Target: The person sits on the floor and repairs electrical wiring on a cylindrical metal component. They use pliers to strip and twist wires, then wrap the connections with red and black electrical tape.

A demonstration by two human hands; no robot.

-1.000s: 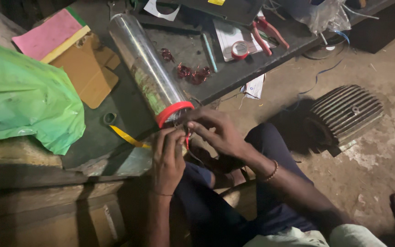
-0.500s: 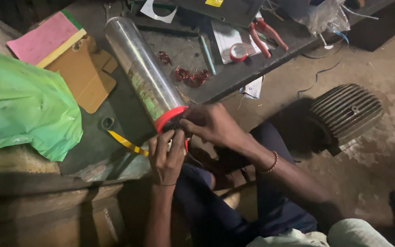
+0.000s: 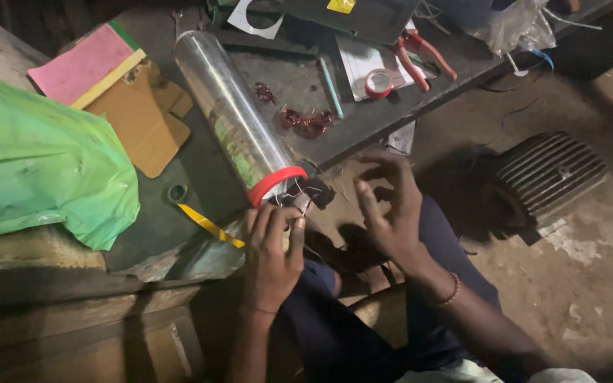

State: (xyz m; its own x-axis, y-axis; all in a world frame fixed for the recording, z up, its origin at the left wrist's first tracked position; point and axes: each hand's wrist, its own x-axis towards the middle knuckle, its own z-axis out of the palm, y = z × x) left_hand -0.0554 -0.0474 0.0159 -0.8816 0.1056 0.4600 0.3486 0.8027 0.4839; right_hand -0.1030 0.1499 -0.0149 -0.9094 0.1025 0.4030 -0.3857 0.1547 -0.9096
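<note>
One long clear plastic cylinder with a red end ring [image 3: 239, 128] lies slantwise on the dark workbench [image 3: 179, 206], ring at the front edge. The left hand [image 3: 272, 248] pinches thin wire at the ring — the right hand [image 3: 390, 206] hovers beside it, fingers spread, grasping nothing.

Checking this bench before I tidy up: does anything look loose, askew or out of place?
Loose tangles of copper wire lie scattered on the dark benchtop. The clear cylinder with a red end lies on its side, its red end at the bench edge by the left hand.
</note>
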